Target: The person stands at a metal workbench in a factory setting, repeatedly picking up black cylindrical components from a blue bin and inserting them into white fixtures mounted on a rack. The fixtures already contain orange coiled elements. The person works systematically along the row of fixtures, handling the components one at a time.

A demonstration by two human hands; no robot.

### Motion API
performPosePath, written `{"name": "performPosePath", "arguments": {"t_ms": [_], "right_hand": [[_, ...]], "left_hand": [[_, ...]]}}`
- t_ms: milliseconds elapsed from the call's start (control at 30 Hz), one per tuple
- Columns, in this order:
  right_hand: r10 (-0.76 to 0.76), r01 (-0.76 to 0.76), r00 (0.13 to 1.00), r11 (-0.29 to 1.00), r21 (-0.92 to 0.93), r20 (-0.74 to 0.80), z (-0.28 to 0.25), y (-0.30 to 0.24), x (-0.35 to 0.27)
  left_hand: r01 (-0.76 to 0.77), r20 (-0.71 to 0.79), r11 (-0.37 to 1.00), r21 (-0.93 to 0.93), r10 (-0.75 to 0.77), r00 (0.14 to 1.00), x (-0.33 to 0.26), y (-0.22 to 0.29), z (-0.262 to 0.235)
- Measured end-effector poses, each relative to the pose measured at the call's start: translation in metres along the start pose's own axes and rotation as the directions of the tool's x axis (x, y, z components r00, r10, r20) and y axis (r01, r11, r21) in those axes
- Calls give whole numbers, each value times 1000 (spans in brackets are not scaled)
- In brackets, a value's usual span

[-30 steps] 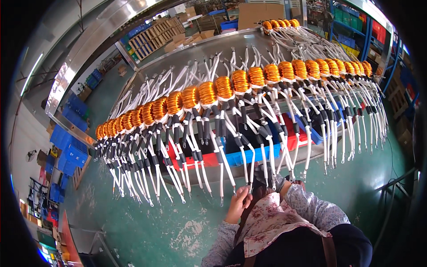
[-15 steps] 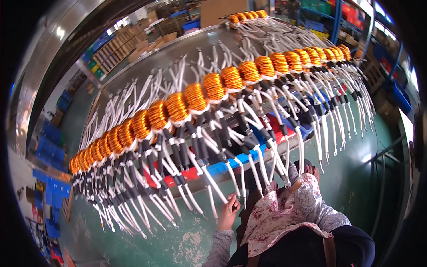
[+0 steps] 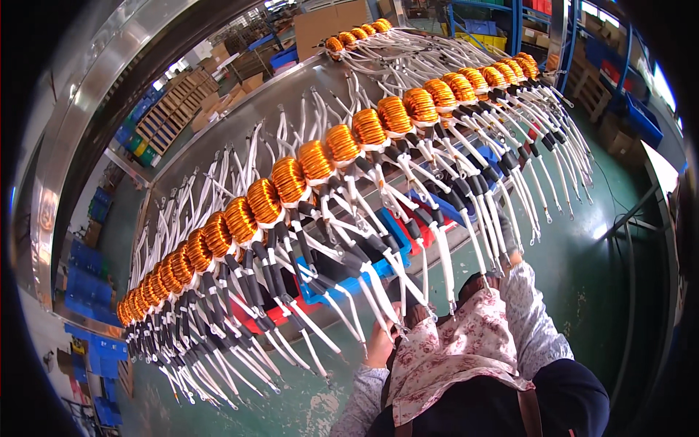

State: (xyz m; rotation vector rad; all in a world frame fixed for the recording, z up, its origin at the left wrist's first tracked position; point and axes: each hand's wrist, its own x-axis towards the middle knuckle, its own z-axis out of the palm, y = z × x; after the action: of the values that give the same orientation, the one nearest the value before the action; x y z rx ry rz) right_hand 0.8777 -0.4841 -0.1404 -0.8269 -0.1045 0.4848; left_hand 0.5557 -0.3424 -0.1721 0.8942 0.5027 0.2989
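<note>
A long row of coils wound with orange-copper wire [image 3: 293,180] hangs across the scene, with black-sleeved white leads [image 3: 373,285] dangling from its near side. My left hand [image 3: 380,344] is at the lower ends of the middle leads, fingers curled in around a white lead; other leads partly cover it. My right hand [image 3: 515,258] reaches forward among the leads to the right of the middle. Only its wrist area shows plainly, with something grey beyond it; its fingers cannot be made out. Small metal lugs [image 3: 451,309] tip the leads.
Behind the coils lies a metal tabletop [image 3: 218,138] strewn with more white leads. A blue bin [image 3: 342,287] and a red bin [image 3: 273,318] sit beneath the row. Another short row of coils [image 3: 357,34] is at the back. Blue shelving [image 3: 488,14] stands far right.
The view has shifted, so the coil row appears lower and further left. My right hand has moved forward and right, away from my lap. My left hand stays by the lead ends.
</note>
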Motion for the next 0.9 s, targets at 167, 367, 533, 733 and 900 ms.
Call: {"name": "performPosePath", "arguments": {"t_ms": [167,367,533,733,900], "right_hand": [[-36,17,998,944,-330,-51,-16,5,61],[-43,46,999,982,-182,19,5,13,-18],[7,-27,999,921,-389,-51,11,-8,-118],[94,-104,993,984,-143,-77,-97,56,-141],[255,-262,963,962,-80,-89,-109,56,-158]], "left_hand": [[-14,77,1000,26,12,997,6,8,32],[42,19,998,45,-43,999,23,18,66],[68,202,992,107,-88,975,39,17,99],[125,389,984,128,-166,906,52,7,132],[128,348,986,102,-156,924,80,-11,125]]}}
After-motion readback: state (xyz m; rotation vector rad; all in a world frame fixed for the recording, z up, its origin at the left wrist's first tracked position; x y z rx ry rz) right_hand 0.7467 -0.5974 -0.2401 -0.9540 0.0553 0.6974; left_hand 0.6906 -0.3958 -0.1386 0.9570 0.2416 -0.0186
